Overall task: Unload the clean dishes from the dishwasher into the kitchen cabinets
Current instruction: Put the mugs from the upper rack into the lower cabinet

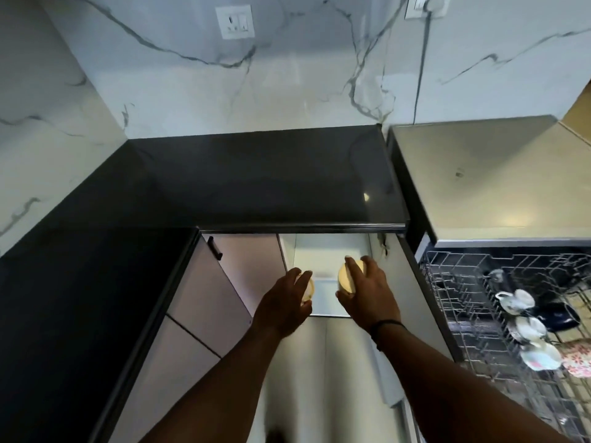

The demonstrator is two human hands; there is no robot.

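My left hand point(283, 302) grips a pale cream cup point(309, 288), mostly hidden behind the fingers. My right hand point(367, 292) holds a second cream cup point(347, 278) by its base, bottom facing me. Both hands reach into the open lower cabinet point(323, 251) under the black counter, just above its white shelf. The cabinet door point(412, 282) stands open to the right. At far right the dishwasher's wire rack point(463, 282) is pulled out, holding white cups point(515, 300), a dark bowl point(558, 316) and a floral cup point(577, 359).
A black L-shaped countertop point(240, 183) runs above the cabinet and along the left. A shut pink cabinet door point(204, 292) with a black handle sits left of the opening. The dishwasher top point(499, 180) is at right. Marble wall with a socket point(235, 21) behind.
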